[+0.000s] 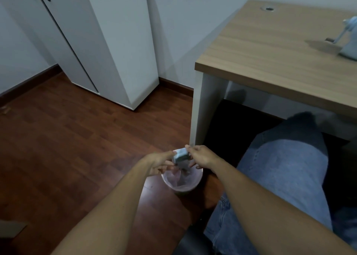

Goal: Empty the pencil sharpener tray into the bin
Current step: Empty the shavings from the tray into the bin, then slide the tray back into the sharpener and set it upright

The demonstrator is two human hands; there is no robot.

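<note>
Floorboards (67, 138) of dark reddish wood fill the left of our view, with a white cabinet (108, 48) standing against the far wall. Moving right, we see our left hand (161, 163) reaching out over the bin (182, 179), its thumb and fingers closed on the left end of the pencil sharpener tray (180, 155). We hold that small pale blue tray between both hands, directly above the mouth of the bin, and it looks tipped, though blur keeps us from telling which face points down. Something dark hangs just under the tray inside the bin's rim; we cannot tell what it is. The bin itself is a small, pale, translucent tub standing on the floor just beside the near left leg of the desk (270, 57). Our right hand (202, 156) pinches the tray's right end, fingertips closed on it. Further right, our knee in blue jeans (286, 167) sits beneath the desk's front edge. At the desk's right edge, partly cut off, stands the pale blue pencil sharpener (348, 40) with its crank toward us.
</note>
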